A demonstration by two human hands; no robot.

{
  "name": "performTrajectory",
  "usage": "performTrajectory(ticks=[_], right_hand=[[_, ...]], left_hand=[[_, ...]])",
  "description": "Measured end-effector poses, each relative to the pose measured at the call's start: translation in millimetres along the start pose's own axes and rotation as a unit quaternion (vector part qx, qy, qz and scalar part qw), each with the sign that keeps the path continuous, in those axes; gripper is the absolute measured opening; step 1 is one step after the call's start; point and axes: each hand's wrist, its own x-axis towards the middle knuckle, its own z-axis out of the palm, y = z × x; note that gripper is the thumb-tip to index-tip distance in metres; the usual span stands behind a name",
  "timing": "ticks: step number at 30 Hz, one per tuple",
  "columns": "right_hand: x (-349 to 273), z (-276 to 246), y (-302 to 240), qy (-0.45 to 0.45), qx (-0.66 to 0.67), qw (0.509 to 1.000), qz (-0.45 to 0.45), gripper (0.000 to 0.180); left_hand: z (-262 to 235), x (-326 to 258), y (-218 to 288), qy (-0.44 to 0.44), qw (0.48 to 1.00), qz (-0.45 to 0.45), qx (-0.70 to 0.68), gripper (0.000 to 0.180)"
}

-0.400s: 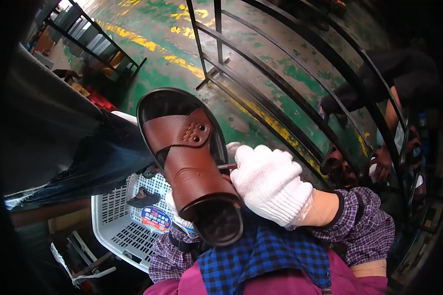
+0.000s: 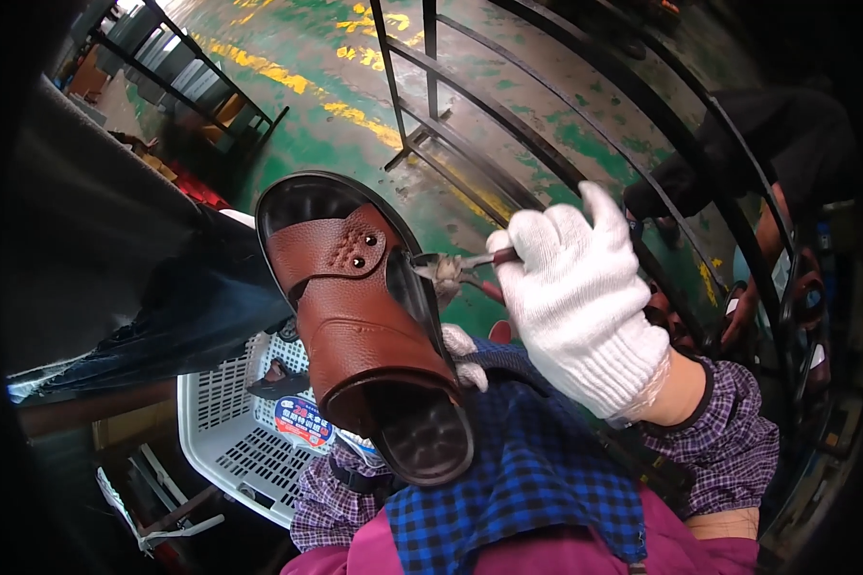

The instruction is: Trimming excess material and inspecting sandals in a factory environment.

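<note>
A brown leather sandal (image 2: 360, 311) with a black sole is held up in front of me, toe end toward me. My left hand (image 2: 462, 356), in a white glove, grips it from behind and is mostly hidden; only fingertips show at the sandal's right edge. My right hand (image 2: 577, 297), also white-gloved, is closed on small pliers (image 2: 451, 271) with red handles. The plier jaws touch the sandal's right side beside the strap.
A white plastic basket (image 2: 230, 431) with a shoe part inside sits below left. Black metal rack rails (image 2: 508, 144) cross the green painted floor ahead. Another person in dark clothes (image 2: 738, 163) works at the right. A dark conveyor surface (image 2: 86, 249) runs along the left.
My right hand has lifted away from the sandal's side and now holds the pliers at its edge. The sandal has stayed in about the same place.
</note>
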Motion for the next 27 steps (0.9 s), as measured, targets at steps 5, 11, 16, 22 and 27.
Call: performTrajectory(ticks=[5, 11, 16, 22, 27], right_hand=[[4.1, -1.3, 5.3, -0.011, 0.025, 0.999, 0.018, 0.016], [10.8, -6.3, 3.6, -0.017, 0.000, 1.000, 0.006, 0.018], [8.7, 9.1, 0.4, 0.061, 0.042, 0.996, 0.052, 0.020], [9.9, -7.6, -7.2, -0.017, -0.026, 0.998, 0.055, 0.019], [8.6, -12.3, -4.7, -0.094, -0.130, 0.986, 0.046, 0.017]], left_hand=[[17.7, 9.4, -12.4, 0.008, 0.990, 0.036, -0.138, 0.087], [-24.4, -14.9, -25.1, 0.076, 0.987, 0.074, 0.118, 0.091], [11.8, -0.6, -13.2, 0.034, 0.994, 0.086, -0.050, 0.088], [-5.4, -14.8, -13.6, 0.165, 0.972, 0.160, -0.040, 0.083], [-23.9, -25.0, -11.3, 0.292, 0.930, 0.224, -0.023, 0.077]])
